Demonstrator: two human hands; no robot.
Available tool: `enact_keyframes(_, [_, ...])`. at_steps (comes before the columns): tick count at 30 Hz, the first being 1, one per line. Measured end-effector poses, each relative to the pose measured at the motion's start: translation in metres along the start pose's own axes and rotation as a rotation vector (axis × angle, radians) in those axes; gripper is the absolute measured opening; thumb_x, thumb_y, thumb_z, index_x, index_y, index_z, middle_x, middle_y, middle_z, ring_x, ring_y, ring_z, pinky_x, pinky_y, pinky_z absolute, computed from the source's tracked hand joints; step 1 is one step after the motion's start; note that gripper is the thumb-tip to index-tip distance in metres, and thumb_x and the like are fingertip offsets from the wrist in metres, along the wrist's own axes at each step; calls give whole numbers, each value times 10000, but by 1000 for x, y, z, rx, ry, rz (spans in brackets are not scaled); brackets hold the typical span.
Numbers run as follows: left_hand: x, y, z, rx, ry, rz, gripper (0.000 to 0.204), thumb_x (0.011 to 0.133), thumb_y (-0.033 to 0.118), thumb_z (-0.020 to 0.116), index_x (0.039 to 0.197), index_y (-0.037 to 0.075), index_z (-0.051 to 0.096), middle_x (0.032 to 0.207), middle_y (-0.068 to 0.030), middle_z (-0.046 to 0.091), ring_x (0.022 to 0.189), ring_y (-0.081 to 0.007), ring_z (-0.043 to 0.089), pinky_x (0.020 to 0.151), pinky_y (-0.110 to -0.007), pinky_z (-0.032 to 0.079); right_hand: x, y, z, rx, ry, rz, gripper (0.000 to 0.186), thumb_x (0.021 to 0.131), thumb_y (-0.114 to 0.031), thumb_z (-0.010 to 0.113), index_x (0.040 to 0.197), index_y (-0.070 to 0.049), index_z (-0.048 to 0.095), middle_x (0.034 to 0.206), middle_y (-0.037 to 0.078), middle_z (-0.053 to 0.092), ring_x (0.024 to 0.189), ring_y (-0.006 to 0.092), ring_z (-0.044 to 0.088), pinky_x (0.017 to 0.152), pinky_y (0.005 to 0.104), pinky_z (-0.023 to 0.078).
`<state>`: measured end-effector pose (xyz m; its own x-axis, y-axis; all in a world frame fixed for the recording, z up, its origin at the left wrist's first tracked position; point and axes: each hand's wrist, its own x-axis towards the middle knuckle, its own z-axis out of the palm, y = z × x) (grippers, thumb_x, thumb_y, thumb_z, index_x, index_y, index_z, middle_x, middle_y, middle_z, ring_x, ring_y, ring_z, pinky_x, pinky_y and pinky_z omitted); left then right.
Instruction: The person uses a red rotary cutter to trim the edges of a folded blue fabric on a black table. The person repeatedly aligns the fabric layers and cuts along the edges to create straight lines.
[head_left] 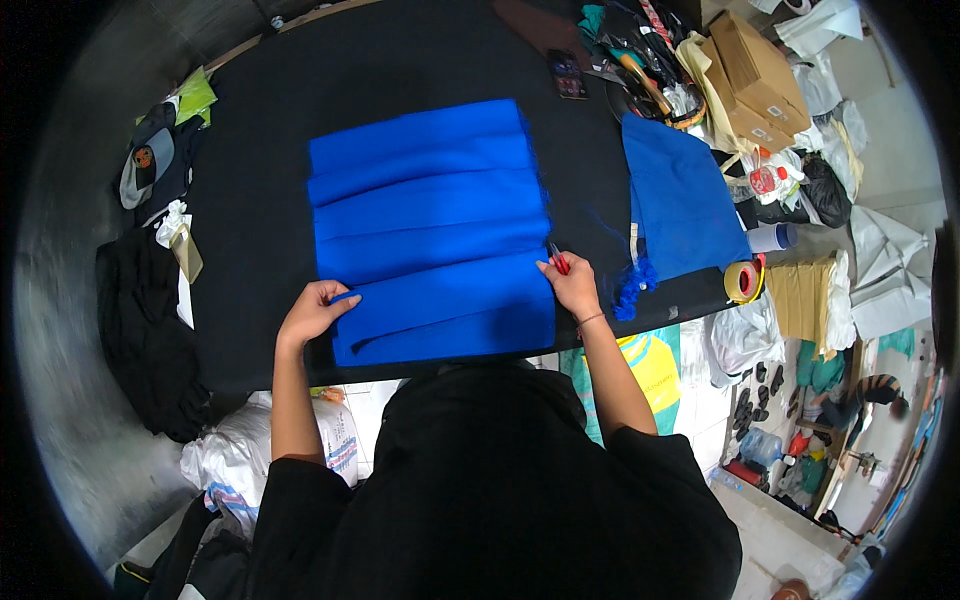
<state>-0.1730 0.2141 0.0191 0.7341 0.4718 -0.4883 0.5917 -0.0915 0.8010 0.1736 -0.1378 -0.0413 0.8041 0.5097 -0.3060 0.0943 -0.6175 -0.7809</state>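
1. The black table (255,200) spread widest, running away to the far side of me.
2. On it, straight in front of me at the near side, lay the blue cloth (430,215), rippled in folds running left to right, its right edge frayed.
3. A heap of black fabric (140,320) sat off to the left.
4. Another blue piece (685,205) lay at the table's right side, apart from the first.
5. My left hand (316,312) was at the cloth's near left edge, thumb on top and fingers curled, with little gap between them; I cannot tell whether they pinched the fabric.
6. My right hand (574,288) was at the near right edge, fingers closed around small red-handled snips, thumb and fingertips touching the cloth.
7. A roll of tape (741,282) stood at the right, just beyond that second piece's near corner.
8. A dark phone (567,75) lay far right.
9. A blue thread tuft (633,290) lay right of my right hand.
10. The snips (561,262) pointed away from me.
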Motion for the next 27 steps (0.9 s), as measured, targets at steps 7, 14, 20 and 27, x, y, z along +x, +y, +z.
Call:
enact_keyframes(7, [5, -53, 3, 59, 536, 72, 223, 900, 180, 854, 933, -5, 734, 772, -34, 686, 673, -108, 600, 661, -278, 514, -16, -20, 16, -240, 194, 25, 331, 859, -322, 856, 982, -33, 750, 883, 185, 760, 836, 379, 739, 789, 464, 569])
enact_keyframes(14, [-7, -63, 16, 346, 590, -3, 498, 769, 316, 951, 1081, 11, 710, 1035, -130, 657, 878, -258, 672, 796, -394, 569, -18, -23, 16, -177, 159, -69, 312, 877, -265, 843, 890, -17, 654, 790, 157, 694, 728, 309, 679, 717, 432, 528])
enact_keyframes(20, [-6, -52, 25, 345, 664, 12, 367, 775, 241, 944, 943, 11, 713, 970, -127, 661, 837, -269, 666, 752, -422, 541, -29, -24, 0, 49, 148, -164, 289, 874, -173, 876, 918, -2, 648, 727, 14, 597, 691, 83, 530, 644, 295, 473])
enact_keyframes(27, [-13, -51, 22, 217, 749, 65, 328, 779, 201, 942, 819, -17, 700, 809, -100, 650, 659, -216, 595, 642, -370, 502, -51, -42, -17, 332, 94, 16, 261, 886, -116, 872, 1049, 3, 707, 760, -59, 607, 680, 31, 505, 632, 220, 427])
